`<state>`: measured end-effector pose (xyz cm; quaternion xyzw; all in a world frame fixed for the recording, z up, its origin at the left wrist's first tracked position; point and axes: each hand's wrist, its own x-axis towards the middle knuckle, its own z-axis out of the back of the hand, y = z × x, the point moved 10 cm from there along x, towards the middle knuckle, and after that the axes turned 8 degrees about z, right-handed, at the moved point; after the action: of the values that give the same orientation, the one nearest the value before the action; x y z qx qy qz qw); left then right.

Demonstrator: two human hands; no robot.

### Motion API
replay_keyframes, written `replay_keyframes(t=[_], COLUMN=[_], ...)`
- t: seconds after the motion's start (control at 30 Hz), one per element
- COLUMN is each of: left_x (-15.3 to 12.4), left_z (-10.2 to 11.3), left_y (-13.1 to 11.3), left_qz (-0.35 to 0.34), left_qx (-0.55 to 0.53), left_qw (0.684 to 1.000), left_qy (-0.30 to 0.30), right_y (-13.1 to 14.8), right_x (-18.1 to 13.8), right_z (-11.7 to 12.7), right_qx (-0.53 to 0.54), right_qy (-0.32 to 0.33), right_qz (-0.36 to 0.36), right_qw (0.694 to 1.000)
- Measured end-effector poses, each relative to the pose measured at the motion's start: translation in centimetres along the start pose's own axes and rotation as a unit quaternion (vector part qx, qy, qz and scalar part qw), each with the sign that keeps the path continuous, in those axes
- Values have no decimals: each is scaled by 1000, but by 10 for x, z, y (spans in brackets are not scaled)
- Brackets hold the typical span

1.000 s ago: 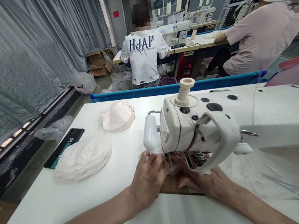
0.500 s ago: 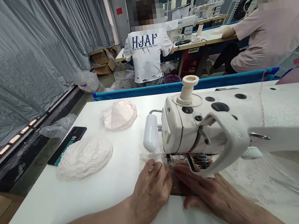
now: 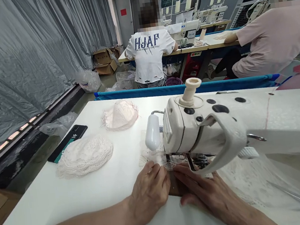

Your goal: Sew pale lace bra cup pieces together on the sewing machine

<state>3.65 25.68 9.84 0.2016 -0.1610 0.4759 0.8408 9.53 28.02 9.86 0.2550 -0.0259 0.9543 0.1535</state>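
Note:
A white sewing machine (image 3: 209,126) stands on the white table (image 3: 67,197). Under its needle lies a piece of white lace fabric (image 3: 155,156). My left hand (image 3: 149,192) lies flat on the fabric just left of the needle, fingers together and pressing down. My right hand (image 3: 204,192) rests beside it on the right, fingers stretched toward the presser foot, partly hidden under the machine head. More lace (image 3: 247,180) spreads to the right under the machine arm.
Two lace cups (image 3: 84,156) (image 3: 119,114) lie on the table's left half, next to a black phone (image 3: 67,138) at the edge. A person in a white shirt (image 3: 149,53) and a person in pink (image 3: 270,41) sit at tables behind. Grey plastic curtain (image 3: 22,63) hangs left.
Both hands have slid a little toward me with the fabric; the view has shifted slightly. Fingers stay pressed beside the needle.

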Motion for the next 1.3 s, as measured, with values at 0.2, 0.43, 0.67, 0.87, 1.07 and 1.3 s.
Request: replay_keyframes(t=[0.2,0.43,0.67,0.87,1.07,1.3], left_x=[4,8,12,-26,-23,-32], left_z=[-5,-9,-19,18,1,-32], left_y=[11,21,32,2,71,70], left_qz=[25,34,52,37,210,294], left_qx=[3,-15,-23,-78,-148,-322], left_qw=[1000,999,998,991,955,840], left_qy=[-4,6,37,100,146,323], right_y=[-3,-6,-11,-3,4,4], right_x=[-5,0,6,4,10,6], right_z=[-6,4,12,4,-16,-35], right_qx=[-22,-20,-19,82,101,134], right_qy=[-5,-53,-83,-40,-3,-11], right_qz=[4,-17,-53,-79,-141,-268], right_qw=[1000,998,995,993,985,954])
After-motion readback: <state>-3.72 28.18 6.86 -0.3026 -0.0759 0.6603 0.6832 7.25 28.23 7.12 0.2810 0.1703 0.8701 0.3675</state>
